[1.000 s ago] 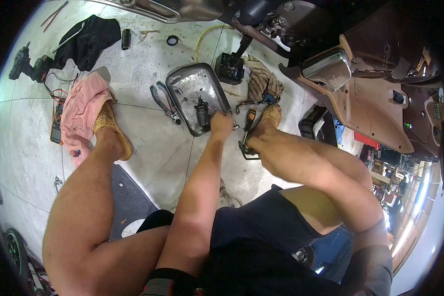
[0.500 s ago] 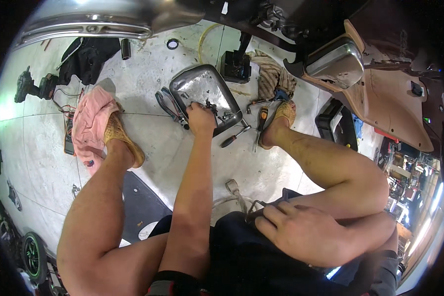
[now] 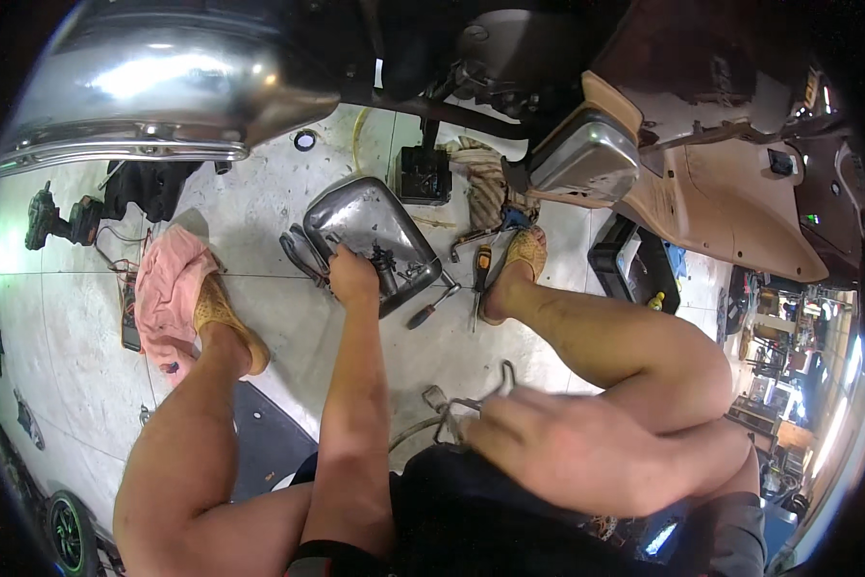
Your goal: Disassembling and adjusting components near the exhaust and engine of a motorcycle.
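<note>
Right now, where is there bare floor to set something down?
Floor between left shoe and pliers, and between left forearm and right shin. Crowded: the tray, with left hand and parts; right of it, screwdriver and right shoe.

One metal tray is counted, with two hands, the left hand over its near left part and the right hand on its near side, well apart. To the tray's left, one pair of pliers, one pink cloth, one cordless drill and one of two yellow sandals are found. To its right, the other sandal, one screwdriver, one ratchet, one striped cloth and one open black case are counted, while one dark ring is seen beyond the tray.
</note>
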{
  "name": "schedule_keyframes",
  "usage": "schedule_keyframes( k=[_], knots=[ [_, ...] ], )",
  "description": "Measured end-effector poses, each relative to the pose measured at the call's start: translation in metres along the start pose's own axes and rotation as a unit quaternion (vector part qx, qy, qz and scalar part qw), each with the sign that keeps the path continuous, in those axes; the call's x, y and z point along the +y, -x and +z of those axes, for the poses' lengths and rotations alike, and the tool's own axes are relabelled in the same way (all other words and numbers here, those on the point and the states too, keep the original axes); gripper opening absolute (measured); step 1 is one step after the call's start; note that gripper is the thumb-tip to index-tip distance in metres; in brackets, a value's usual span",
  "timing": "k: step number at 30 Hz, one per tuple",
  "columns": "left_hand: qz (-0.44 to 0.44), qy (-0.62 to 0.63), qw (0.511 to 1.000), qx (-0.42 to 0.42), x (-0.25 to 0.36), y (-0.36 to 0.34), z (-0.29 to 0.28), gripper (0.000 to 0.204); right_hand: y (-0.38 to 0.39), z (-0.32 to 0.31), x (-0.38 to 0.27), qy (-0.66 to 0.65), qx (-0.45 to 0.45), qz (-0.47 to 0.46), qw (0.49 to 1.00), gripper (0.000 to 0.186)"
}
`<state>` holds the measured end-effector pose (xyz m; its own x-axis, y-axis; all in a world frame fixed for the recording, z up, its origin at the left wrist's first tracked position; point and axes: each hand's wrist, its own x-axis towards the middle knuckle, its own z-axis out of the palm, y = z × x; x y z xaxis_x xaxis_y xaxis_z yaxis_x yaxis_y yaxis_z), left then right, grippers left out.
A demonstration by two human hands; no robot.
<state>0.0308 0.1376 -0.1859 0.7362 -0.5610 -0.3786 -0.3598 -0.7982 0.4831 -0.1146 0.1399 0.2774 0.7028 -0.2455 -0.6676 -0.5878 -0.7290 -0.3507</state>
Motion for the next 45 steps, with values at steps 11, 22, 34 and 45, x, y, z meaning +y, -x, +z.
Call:
schedule_keyframes(
  k=[11, 22, 34, 45],
  knots=[
    [0.122, 0.119, 0.985, -0.025, 0.035, 0.008, -0.073, 0.039, -0.005, -0.038, 0.034, -0.470, 0.242, -0.064, 0.846, 0.027],
    [0.474, 0.041, 0.877, -0.065, 0.183, 0.010, -0.394, 0.023, 0.035, -0.067, 0.000, -0.677, 0.317, -0.222, 0.627, 0.032],
    [0.414, 0.404, 0.788, -0.211, 0.176, 0.180, -0.484, 0.019, 0.039, -0.084, -0.009, -0.660, 0.401, -0.269, 0.575, 0.031],
    [0.416, 0.455, 0.760, -0.206, 0.165, 0.177, -0.486, 0.020, 0.037, -0.092, -0.011, -0.604, 0.463, -0.239, 0.603, 0.027]
  ],
)
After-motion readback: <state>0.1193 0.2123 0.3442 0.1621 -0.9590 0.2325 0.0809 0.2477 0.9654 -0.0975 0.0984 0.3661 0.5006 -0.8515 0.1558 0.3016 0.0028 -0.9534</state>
